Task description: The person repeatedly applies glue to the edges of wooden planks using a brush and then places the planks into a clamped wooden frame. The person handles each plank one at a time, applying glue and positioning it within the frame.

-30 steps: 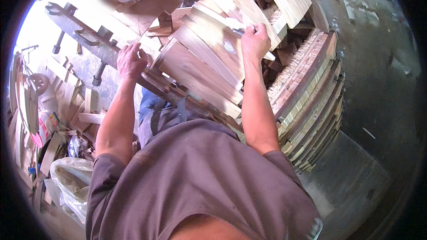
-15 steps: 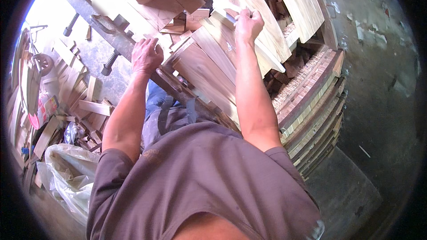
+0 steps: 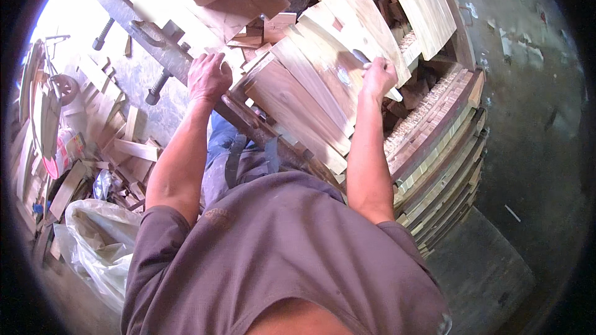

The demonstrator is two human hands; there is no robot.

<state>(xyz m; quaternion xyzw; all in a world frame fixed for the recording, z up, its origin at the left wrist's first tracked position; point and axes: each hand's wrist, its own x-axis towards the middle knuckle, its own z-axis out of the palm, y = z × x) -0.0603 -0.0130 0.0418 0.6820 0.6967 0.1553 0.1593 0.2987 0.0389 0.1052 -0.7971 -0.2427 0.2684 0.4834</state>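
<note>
Right hand (image 3: 380, 77) pinching a grey-tipped tool (image 3: 360, 56) over pale boards (image 3: 311, 65) laid side by side; left hand (image 3: 210, 77) loosely curled at long metal bar (image 3: 149, 35), whether gripping it cannot tell.

"What sort of place is shown?"

"A woodworking shop, it would be judged — pale boards (image 3: 295, 98) are laid side by side and partly overlapped, and narrow wood strips (image 3: 434, 160) are stacked in layers next to them."

"Is that borne out elsewhere?"

"It is. A heavy metal bar (image 3: 169, 54) is fitted with thick threaded bolts (image 3: 159, 87), scrap wood (image 3: 137, 149) is heaped at the left, and the grey floor (image 3: 528, 149) is marked by pale patches."
</note>
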